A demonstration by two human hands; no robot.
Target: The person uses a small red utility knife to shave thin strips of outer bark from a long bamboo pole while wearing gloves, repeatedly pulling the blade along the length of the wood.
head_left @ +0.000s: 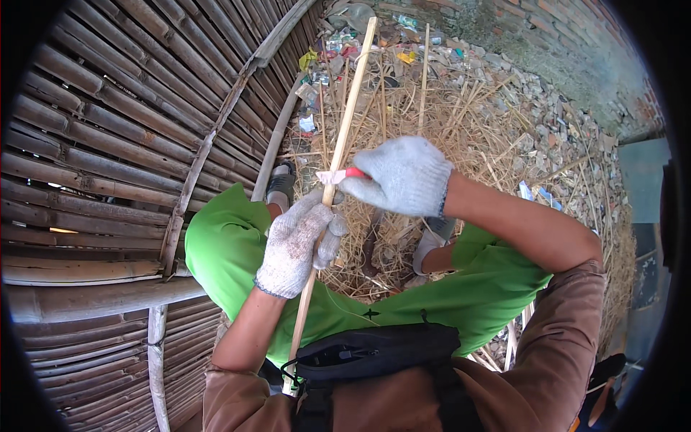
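Observation:
A long pale bamboo strip [351, 108] runs from my waist up and away, past the shavings. My left hand [299, 234], in a soiled white knit glove, is closed around it below its middle. My right hand [403, 176], in a similar glove, grips the red handle of a small knife [332, 176]. The knife's short pale blade lies across the strip just above my left hand. Most of the handle is hidden inside my right glove.
A bamboo slat wall [122, 151] stands close on my left, with a horizontal pole [108, 299]. Straw-like shavings [461, 137] cover the ground around my sandalled feet. Rubble and litter [403, 54] lie beyond, before a brick wall [561, 43]. A black waist bag [378, 349] sits at my lap.

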